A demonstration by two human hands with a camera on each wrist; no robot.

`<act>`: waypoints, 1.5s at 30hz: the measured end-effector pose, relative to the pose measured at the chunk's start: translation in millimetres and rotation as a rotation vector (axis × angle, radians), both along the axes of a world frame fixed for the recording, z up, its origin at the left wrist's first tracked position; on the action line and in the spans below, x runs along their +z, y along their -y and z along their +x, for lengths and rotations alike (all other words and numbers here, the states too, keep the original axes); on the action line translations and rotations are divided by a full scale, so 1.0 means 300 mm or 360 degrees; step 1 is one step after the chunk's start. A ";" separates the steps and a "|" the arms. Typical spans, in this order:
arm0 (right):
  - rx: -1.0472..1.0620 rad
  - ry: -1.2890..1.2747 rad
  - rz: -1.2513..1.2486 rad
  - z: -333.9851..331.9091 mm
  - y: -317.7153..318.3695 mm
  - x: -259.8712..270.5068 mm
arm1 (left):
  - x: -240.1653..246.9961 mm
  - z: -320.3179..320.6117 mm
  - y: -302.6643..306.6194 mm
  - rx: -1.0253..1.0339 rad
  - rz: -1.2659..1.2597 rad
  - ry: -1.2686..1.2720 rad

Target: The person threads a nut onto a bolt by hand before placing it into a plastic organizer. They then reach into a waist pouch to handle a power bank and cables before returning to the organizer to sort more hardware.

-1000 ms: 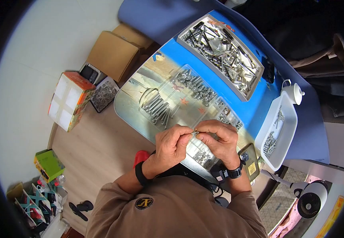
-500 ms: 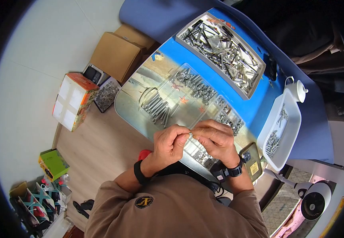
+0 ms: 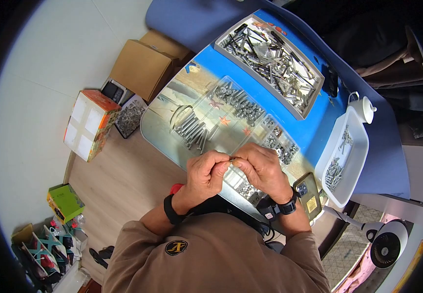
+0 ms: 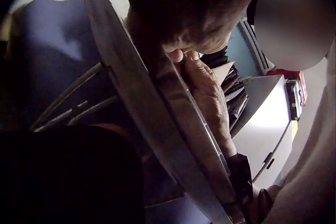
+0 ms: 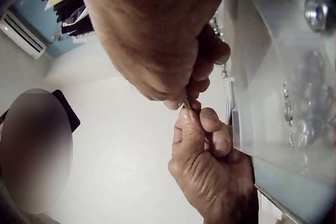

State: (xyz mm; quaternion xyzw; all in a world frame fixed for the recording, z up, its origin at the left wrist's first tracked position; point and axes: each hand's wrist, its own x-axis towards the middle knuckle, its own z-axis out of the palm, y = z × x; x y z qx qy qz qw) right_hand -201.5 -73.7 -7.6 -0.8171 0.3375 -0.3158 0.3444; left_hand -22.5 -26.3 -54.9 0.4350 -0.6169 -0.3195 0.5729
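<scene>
My left hand (image 3: 205, 173) and right hand (image 3: 263, 168) meet fingertip to fingertip over the near part of a clear compartment box (image 3: 236, 134). Between them they pinch a small thin metal piece (image 5: 187, 103), mostly hidden by the fingers; I cannot tell its exact kind. In the right wrist view, the left thumb points up against it, with the right fingers curled above. Beyond the hands, the box holds short bolts (image 3: 241, 105) and, to the right, nuts (image 3: 282, 146). Long bolts (image 3: 190, 129) lie side by side at its left. Small nuts (image 3: 247, 189) fill a near compartment.
A grey tray (image 3: 259, 66) heaped with mixed hardware stands at the table's far side. To the right are a white tray (image 3: 323, 163) with screws, a white lidded pot (image 3: 363, 110) and a phone (image 3: 309, 198). A small fan (image 3: 387, 244) stands beyond the right edge.
Both hands have shifted slightly left and away from the body, still together. The right fingers have rolled over the small metal piece. Containers on the table stay as they were.
</scene>
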 end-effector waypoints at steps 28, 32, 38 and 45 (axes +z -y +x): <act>-0.0030 -0.0235 0.0039 0.005 -0.017 0.020 | -0.013 -0.010 -0.007 0.0060 -0.0057 -0.0039; -0.0101 -0.0114 0.0178 0.002 -0.027 0.057 | -0.016 -0.015 -0.007 0.0070 -0.0100 -0.0033; -0.0080 0.0093 0.0091 0.009 -0.026 0.014 | -0.015 -0.016 -0.008 0.0076 -0.0065 0.0012; -0.0102 -0.0127 -0.0007 0.017 -0.023 0.014 | -0.012 -0.026 -0.019 0.0105 -0.0005 -0.0028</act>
